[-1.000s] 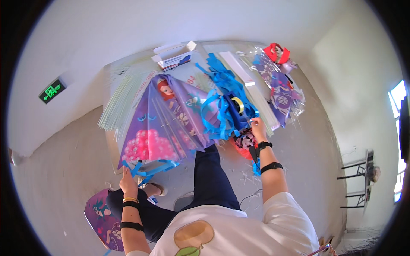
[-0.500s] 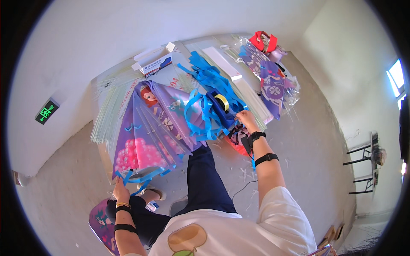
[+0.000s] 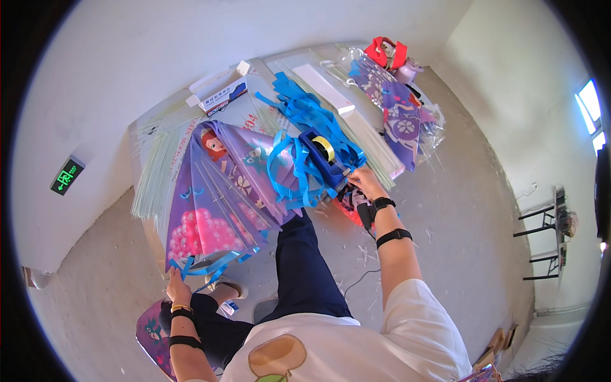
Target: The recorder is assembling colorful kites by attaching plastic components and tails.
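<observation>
A purple printed kite (image 3: 213,197) with a red-haired figure and pink bubbles hangs over the near left table edge. My left hand (image 3: 178,288) is closed on its lower left corner, where blue ribbon (image 3: 219,264) trails along the hem. The blue tape dispenser (image 3: 318,156) holds a yellowish roll and stands among blue ribbon strips (image 3: 312,111). At its near, cutting end my right hand (image 3: 368,183) pinches with fingertips together. Any strip of tape between those fingers is too small to make out.
Bundles of thin pale rods (image 3: 156,175) cover the table's left side. Behind lies an opened white box (image 3: 219,89); long white boxes (image 3: 321,88) are farther right. More printed sheets in clear plastic (image 3: 401,121) and a red bag (image 3: 386,54) sit at the far right. Scraps litter the floor.
The view has shifted slightly. My right hand has drawn a little back toward me from the dispenser's cutting end. My left hand still holds the kite's corner.
</observation>
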Motion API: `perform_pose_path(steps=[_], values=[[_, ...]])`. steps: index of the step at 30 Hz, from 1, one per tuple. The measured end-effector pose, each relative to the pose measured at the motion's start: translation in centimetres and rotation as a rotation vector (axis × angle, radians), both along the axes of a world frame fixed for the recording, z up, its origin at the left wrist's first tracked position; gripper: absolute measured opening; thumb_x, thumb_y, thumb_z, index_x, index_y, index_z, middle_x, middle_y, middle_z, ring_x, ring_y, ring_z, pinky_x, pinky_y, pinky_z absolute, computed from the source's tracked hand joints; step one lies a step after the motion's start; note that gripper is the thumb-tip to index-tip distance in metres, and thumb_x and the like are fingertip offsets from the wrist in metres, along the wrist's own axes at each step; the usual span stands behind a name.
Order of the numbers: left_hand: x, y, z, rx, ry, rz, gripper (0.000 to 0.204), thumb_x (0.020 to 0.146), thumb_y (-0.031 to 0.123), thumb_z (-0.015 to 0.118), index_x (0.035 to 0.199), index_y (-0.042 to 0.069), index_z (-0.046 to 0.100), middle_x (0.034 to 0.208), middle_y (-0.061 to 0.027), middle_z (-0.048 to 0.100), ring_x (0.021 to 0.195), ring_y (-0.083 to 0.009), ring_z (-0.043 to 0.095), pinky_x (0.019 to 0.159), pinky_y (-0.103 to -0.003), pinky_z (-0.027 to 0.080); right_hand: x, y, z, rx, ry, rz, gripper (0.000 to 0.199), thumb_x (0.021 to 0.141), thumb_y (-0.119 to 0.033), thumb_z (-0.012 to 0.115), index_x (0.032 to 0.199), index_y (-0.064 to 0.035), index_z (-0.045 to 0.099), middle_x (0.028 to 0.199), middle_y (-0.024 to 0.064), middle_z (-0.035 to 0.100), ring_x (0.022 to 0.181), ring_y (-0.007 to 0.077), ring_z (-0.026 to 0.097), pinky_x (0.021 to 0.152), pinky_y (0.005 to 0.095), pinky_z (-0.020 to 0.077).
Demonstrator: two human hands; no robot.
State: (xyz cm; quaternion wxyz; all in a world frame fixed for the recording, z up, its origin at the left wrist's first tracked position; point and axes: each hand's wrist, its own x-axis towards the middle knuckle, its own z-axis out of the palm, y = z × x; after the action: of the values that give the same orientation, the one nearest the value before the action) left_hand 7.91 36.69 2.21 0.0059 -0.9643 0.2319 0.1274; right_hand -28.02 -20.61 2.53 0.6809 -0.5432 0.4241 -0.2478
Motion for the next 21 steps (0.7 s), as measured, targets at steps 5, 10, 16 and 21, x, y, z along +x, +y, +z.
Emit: perform_pose_path(steps=[5, 10, 16, 21], values=[[0.3, 1.1, -0.7, -0.023, -0.026, 0.008, 0.043, 0.079, -0.004, 0.049, 0.12, 0.008, 0.055, 0.139, -0.0067, 0.046, 0.108, -0.0324, 0.059, 0.086, -0.042, 0.049, -1.8, 1.8, -0.9, 0.632, -0.11, -0.099, 0.028, 0.086, -0.029, 0.066, 0.094, -0.0031, 0.061, 0.086, 0.0061, 0.062, 0.09, 0.0215, 0.062, 0.082, 0.034, 0.052], [0.0, 0.8, -0.6, -0.048, -0.045, -0.018, 0.044, 0.079, -0.005, 0.049, 0.121, 0.007, 0.054, 0.139, -0.0075, 0.045, 0.106, -0.0323, 0.059, 0.084, -0.043, 0.05, -2.7, 4.9, -1.0, 0.604, -0.127, -0.211, 0.031, 0.086, -0.031, 0.065, 0.099, -0.0034, 0.061, 0.086, 0.0048, 0.06, 0.079, 0.0189, 0.06, 0.076, 0.0332, 0.0515], [-0.4, 0.6, -0.4, -0.016, -0.029, 0.038, 0.044, 0.08, -0.005, 0.049, 0.122, 0.007, 0.053, 0.14, -0.007, 0.044, 0.105, -0.0333, 0.059, 0.083, -0.042, 0.051, 0.1, 5.1, 0.3, 0.534, -0.163, -0.285, 0.023, 0.084, -0.028, 0.067, 0.093, -0.0067, 0.065, 0.073, -0.0001, 0.058, 0.067, 0.0125, 0.056, 0.064, 0.027, 0.0465], [-0.4, 1.2, -0.7, -0.105, -0.028, 0.049, 0.044, 0.081, -0.003, 0.047, 0.124, 0.006, 0.052, 0.141, -0.007, 0.044, 0.104, -0.0335, 0.06, 0.083, -0.043, 0.05, 1.5, 4.7, -2.2, 0.343, 0.136, -0.353, 0.02, 0.079, -0.026, 0.069, 0.087, -0.0078, 0.068, 0.071, -0.0018, 0.058, 0.066, 0.013, 0.057, 0.062, 0.0299, 0.0449]])
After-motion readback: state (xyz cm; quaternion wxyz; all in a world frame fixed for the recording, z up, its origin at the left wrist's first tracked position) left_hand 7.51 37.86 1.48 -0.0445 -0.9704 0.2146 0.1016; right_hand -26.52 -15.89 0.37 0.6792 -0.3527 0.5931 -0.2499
